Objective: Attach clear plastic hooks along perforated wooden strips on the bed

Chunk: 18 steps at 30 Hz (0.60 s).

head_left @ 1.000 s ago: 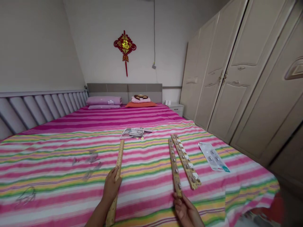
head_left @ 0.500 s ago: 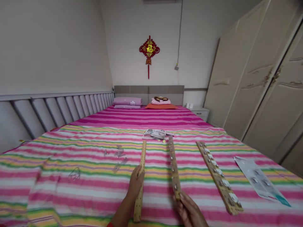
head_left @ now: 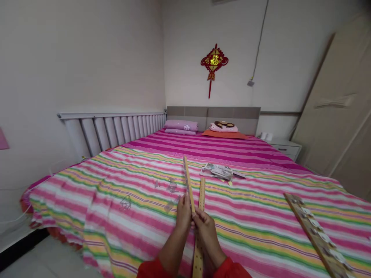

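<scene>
Both of my hands grip a narrow wooden strip (head_left: pixel 187 173), tilted up on its edge, with small shiny pieces along its left face. My left hand (head_left: pixel 183 214) is closed round it from the left. My right hand (head_left: pixel 207 233) pinches its near end. Beneath and just right of it, a second wooden strip (head_left: pixel 202 190) with rows of small holes lies on the striped sheet, partly hidden by my right hand. To the right rests a third wooden strip (head_left: pixel 314 233) bearing white and metal pieces.
Clear plastic scraps (head_left: pixel 171 186) and a crumpled clear piece (head_left: pixel 125 202) lie on the left of the bed. Farther back sits a pile of packets (head_left: pixel 218 171). Pillows (head_left: pixel 181 125) stand by the headboard (head_left: pixel 232 117). A white radiator (head_left: pixel 116 129) runs along the left wall.
The view has turned left. My right hand has brought its strip leftward and tipped it on edge. My left hand has let go of the holed strip and taken hold of this one.
</scene>
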Each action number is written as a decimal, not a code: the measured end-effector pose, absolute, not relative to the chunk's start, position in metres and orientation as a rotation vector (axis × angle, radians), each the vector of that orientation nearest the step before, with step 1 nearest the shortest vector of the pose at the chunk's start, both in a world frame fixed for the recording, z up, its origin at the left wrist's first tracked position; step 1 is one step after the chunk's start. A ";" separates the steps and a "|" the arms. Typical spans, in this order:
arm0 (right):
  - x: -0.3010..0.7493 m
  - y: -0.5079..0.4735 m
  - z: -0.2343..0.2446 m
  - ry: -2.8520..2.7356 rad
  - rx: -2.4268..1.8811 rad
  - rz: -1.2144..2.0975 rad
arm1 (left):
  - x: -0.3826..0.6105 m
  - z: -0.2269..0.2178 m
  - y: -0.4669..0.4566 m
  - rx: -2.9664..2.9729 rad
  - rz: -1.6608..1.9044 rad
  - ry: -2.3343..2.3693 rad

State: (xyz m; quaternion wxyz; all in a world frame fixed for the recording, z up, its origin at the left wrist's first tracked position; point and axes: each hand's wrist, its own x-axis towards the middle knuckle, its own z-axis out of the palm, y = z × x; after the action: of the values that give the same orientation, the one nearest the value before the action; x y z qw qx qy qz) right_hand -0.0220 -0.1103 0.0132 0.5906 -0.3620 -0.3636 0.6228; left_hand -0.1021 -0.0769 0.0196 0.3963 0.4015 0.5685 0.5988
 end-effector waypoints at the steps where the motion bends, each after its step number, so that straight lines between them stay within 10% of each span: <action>1: -0.025 -0.109 0.011 -0.850 -0.831 1.456 | -0.105 0.020 -0.073 0.996 1.535 1.508; 18: -0.008 -0.105 0.018 -0.867 -0.899 1.480 | -0.164 0.019 -0.016 1.449 1.603 1.692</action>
State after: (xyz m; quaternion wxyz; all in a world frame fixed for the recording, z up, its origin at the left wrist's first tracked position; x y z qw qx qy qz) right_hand -0.0076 -0.1045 0.0182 0.5668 -0.3826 -0.3687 0.6296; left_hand -0.1645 -0.0164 0.0193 0.1971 0.5177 0.6043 0.5727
